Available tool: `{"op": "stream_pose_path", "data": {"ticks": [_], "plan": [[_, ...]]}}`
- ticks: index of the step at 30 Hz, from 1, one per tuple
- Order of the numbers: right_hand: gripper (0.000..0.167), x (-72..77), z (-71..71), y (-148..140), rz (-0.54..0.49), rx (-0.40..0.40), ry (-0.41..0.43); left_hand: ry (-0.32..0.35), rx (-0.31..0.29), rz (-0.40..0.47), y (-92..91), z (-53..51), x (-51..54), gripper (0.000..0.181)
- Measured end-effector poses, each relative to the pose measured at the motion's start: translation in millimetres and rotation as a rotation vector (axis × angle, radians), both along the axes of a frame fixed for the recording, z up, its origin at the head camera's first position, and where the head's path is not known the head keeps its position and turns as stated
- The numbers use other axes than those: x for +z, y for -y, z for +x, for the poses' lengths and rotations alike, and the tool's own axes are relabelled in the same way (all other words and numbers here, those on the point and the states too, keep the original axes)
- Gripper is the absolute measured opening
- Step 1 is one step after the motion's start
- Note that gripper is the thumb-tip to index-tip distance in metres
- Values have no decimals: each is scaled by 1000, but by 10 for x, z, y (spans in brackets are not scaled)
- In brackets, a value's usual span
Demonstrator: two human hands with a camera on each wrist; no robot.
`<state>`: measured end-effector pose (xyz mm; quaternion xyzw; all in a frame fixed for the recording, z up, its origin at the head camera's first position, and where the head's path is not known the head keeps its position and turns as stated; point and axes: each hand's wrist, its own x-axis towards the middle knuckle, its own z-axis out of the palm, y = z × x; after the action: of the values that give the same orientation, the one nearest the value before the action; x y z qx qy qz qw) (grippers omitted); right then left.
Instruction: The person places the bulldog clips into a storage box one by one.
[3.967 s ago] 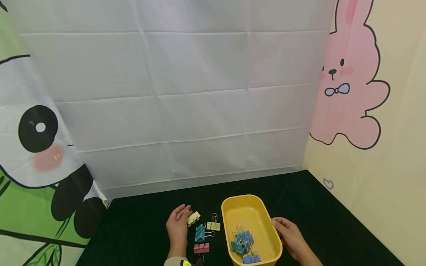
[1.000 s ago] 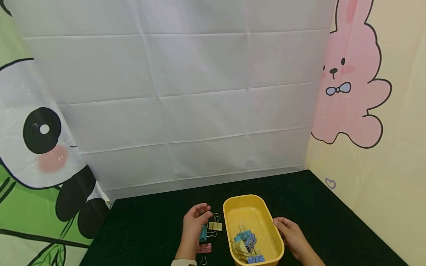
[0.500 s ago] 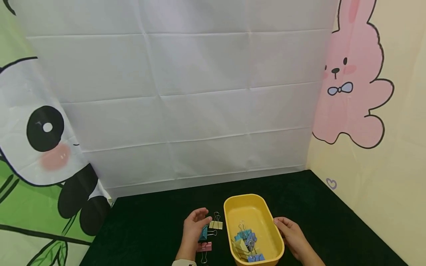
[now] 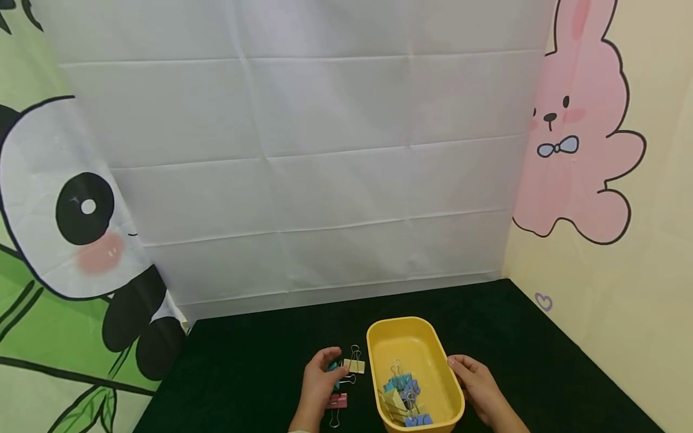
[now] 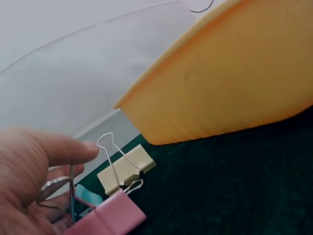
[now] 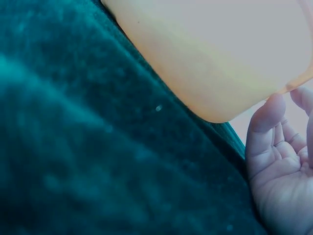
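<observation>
My left hand (image 4: 316, 383) is at a teal binder clip (image 5: 89, 197) on the dark cloth, thumb and fingers curled about it; its body is partly hidden by the hand. Just nearer lies a pink binder clip (image 4: 338, 400), and beyond is a pale yellow binder clip (image 4: 354, 366) with its wire handles up. My right hand (image 4: 479, 386) grips the right rim of a yellow plastic bin (image 4: 414, 349), thumb and fingers pinching the edge. Inside the bin, toward its near end, lie several binder clips in teal, blue and pale yellow (image 4: 393, 400).
A dark green cloth (image 4: 260, 361) covers the table. White sheeting (image 4: 335, 180) hangs behind it, with a panda print (image 4: 86, 204) at left and a pink rabbit print (image 4: 574, 150) at right.
The pale yellow clip that the left hand held is now in the bin. That hand has come right and down onto the teal clip. The right hand keeps its grip on the bin.
</observation>
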<state>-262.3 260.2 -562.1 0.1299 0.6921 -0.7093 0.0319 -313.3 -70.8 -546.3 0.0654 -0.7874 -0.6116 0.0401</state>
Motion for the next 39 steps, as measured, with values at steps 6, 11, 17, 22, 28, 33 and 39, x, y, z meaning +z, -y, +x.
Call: {"op": "stream_pose_path", "data": {"ticks": [6, 11, 17, 22, 28, 33, 39], "plan": [[41, 5, 6, -17, 9, 11, -1, 9, 9, 13, 25, 2, -26, 42], [41, 10, 19, -28, 14, 25, -4, 24, 15, 34, 57, -11, -30, 39], [40, 24, 30, -20, 12, 15, 3, 17, 22, 83, 97, -42, -24, 34], [42, 14, 22, -12, 3, 19, -4, -22, 48, 130, 119, -41, 25, 31], [43, 16, 22, -16, -10, 25, -7, -57, 66, 141, 93, -28, 136, 28], [42, 10, 13, -6, -8, 16, -9, -87, 54, 138, 24, -13, 235, 27], [40, 10, 2, 17, 6, -10, 1, -110, 10, 173, -85, 32, 386, 28]]}}
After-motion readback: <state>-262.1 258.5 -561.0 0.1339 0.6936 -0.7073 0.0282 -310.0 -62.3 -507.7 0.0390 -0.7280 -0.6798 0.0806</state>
